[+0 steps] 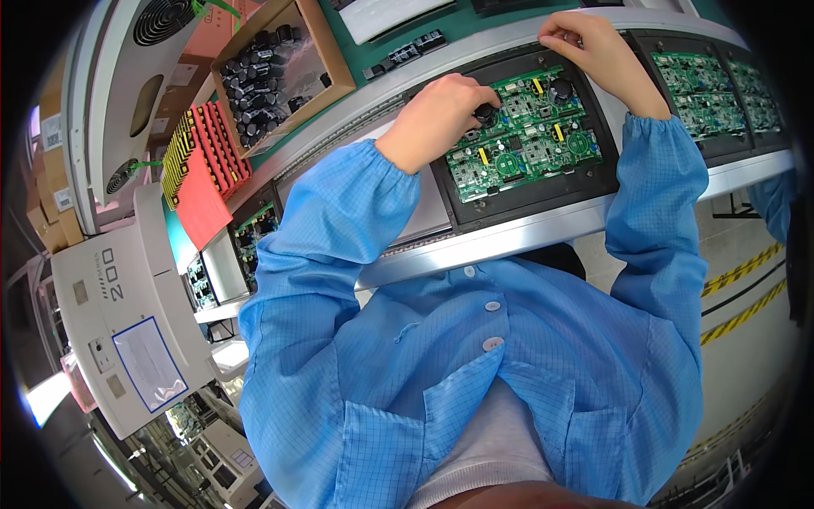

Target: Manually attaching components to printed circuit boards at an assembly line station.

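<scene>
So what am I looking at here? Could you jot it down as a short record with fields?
Setting: conveyor line at an assembly bench
Left hand: pinching a black cylindrical component onto the board
Right hand: resting at the far edge of the carrier, fingers curled
Work piece: green circuit board in a black carrier tray
Nearby: cardboard box of black capacitors; more boards to the right
Clothing: blue smock

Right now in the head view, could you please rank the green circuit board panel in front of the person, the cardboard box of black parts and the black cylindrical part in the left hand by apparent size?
1. Green circuit board panel
2. Cardboard box, similar in spread and farther away, so this order is unsure
3. Black cylindrical part, pinched by the left hand, clearly smallest
</scene>
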`<action>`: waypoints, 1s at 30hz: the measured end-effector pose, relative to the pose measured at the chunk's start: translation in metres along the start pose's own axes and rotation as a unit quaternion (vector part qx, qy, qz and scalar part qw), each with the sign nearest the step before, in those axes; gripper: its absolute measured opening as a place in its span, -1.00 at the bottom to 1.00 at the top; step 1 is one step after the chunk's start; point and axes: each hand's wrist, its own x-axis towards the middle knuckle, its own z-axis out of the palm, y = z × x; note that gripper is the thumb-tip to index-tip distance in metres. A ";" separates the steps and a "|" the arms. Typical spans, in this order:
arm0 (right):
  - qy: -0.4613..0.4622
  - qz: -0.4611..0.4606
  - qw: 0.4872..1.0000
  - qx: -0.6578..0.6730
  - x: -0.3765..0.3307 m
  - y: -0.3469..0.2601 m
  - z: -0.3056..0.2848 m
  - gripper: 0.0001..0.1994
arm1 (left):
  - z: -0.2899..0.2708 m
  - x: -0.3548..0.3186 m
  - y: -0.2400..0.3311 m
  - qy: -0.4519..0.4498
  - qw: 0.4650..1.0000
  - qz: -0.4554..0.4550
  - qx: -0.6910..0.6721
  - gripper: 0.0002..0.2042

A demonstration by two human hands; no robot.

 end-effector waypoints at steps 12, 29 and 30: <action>-0.017 0.004 1.000 0.003 -0.003 0.017 0.005 -0.83 | 0.008 -0.002 0.007 0.025 0.999 -0.021 0.037 -0.65; -0.020 0.031 0.998 0.044 -0.003 0.017 -0.001 -0.85 | -0.075 -0.130 -0.222 0.135 0.906 -0.345 -0.204 -0.70; -0.023 0.034 0.998 0.037 -0.003 0.022 0.000 -0.85 | -0.070 -0.116 -0.219 0.129 0.909 -0.340 -0.207 -0.70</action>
